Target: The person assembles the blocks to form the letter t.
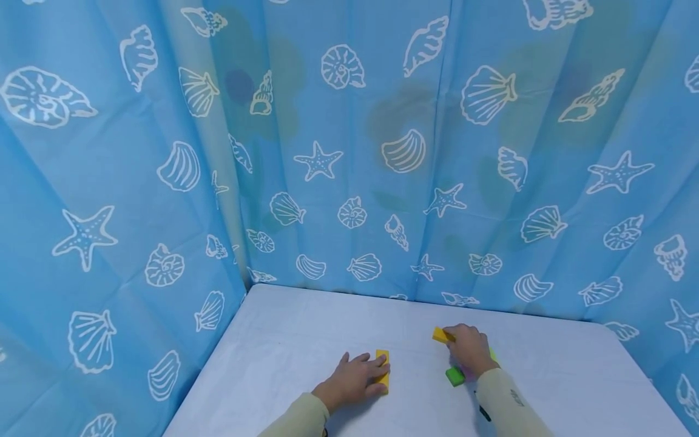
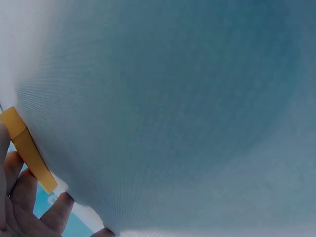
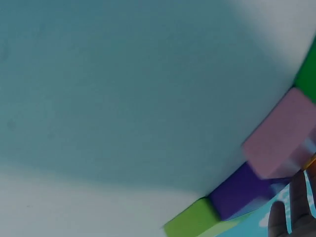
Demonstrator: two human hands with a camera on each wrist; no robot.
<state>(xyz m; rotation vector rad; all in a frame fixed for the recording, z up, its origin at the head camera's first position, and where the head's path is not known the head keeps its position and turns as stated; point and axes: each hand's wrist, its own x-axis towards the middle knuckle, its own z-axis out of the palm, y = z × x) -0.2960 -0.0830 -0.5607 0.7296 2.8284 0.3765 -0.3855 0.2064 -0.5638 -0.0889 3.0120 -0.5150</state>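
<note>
My left hand is on a yellow block that lies lengthwise on the white table, thumb toward its near end and fingers over its upper part. In the left wrist view that yellow block sits between the thumb and fingers. My right hand pinches another yellow block at one end, the other end sticking out to the left. Under this hand is a row of blocks: green, pink, purple and light green. In the head view the hand and sleeve hide most of the row.
The white table reaches to a blue shell-print curtain at the back and left side. A green block shows left of the right wrist. Between the two hands lies a stretch of white tabletop.
</note>
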